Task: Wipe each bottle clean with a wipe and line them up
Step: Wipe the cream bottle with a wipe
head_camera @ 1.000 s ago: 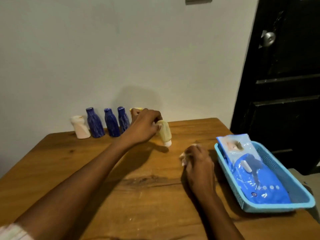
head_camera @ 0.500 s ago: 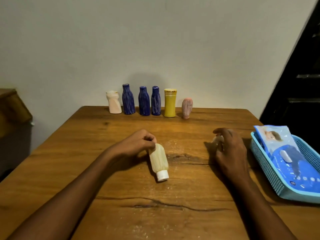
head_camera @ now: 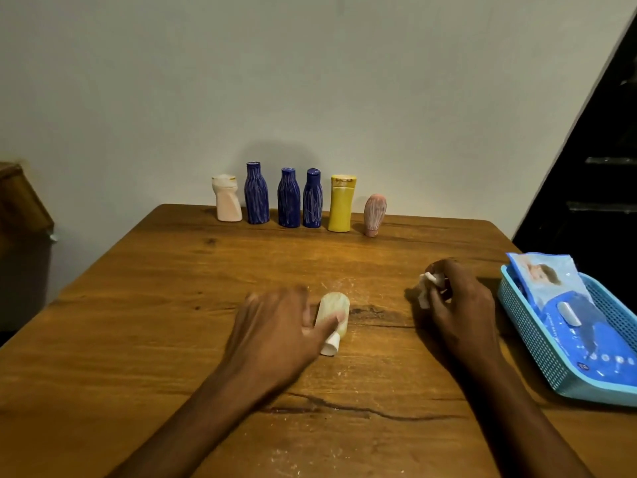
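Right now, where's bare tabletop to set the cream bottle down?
Free: right of the pink bottle in the back row, and the wide strip between row and hands. Crowded: between left hand and right hand, and the basket side.

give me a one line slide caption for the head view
Left hand touches a pale bottle lying on the table; right hand holds a wipe.
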